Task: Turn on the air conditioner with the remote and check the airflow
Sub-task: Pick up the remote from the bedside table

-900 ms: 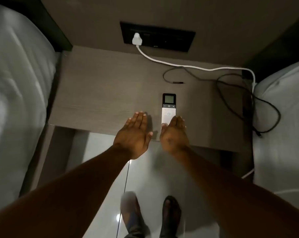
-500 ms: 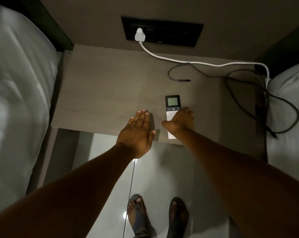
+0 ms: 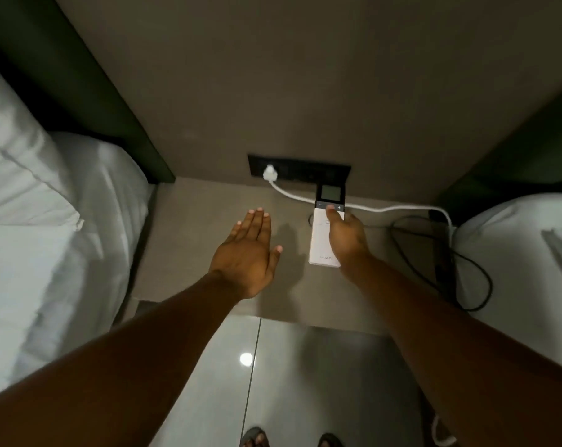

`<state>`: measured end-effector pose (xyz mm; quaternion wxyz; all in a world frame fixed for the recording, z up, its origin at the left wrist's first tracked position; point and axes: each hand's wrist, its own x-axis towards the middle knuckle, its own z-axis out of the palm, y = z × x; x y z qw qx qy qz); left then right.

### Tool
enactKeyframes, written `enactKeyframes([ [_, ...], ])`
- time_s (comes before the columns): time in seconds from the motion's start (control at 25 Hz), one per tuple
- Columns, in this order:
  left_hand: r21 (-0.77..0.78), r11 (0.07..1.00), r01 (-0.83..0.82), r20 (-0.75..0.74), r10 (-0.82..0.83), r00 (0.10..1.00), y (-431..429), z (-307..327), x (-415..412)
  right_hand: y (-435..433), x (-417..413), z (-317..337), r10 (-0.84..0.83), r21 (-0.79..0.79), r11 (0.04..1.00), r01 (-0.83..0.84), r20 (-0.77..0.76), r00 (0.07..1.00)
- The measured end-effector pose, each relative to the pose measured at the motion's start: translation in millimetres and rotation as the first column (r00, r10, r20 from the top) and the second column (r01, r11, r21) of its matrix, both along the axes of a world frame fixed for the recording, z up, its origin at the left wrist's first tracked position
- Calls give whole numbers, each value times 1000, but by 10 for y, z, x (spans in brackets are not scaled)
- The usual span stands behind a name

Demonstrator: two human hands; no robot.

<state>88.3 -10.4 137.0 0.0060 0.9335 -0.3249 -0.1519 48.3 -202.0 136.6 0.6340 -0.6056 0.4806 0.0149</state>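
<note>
Head view, looking down between two beds onto a bedside table (image 3: pixel 189 240). The right hand (image 3: pixel 345 241) is closed around a slim white remote (image 3: pixel 324 240), fingers wrapped behind its right edge and the thumb (image 3: pixel 333 214) lying across the front, its tip on the button row just below the dark display. The remote is held lifted off the bedside table, display end pointing away from the person, its top overlapping the lower right corner of the black socket panel (image 3: pixel 297 171) on the wall behind the table. The left hand (image 3: pixel 246 254) is flat and empty, palm down, fingers straight and together, thumb spread to the side; it hovers over the middle of the table, left of the remote and apart from it, casting a shadow on the surface. A white plug (image 3: pixel 269 172) sits in the left end of the socket panel; its white cable (image 3: pixel 395 208) runs along the back of the table, behind the remote, toward the right-hand bed (image 3: pixel 518 253). A black cable (image 3: pixel 466 269) loops at the table's right edge. White bedding (image 3: pixel 47 221) lies left of the table. Glossy floor tiles (image 3: pixel 305 382) lie in front of the table.
</note>
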Motion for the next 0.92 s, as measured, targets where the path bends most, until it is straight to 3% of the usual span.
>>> enactKeyframes([
  [0.24,-174,983,-49,293,99,951,350,2130,605,274,606,2114,152,6,987,-158,240,959],
  [0.48,-256,952,-170,549,287,785,1381,4230,619,1246,833,4067,386,-112,920,-376,417,822],
  [0.68,-280,916,-288,652,401,643,2268,5311,194,2160,727,5154,570,-231,812,-536,517,639],
  [0.92,-282,824,-491,760,504,409,3612,6473,-755,3480,322,6325,720,-326,629,-706,586,372],
])
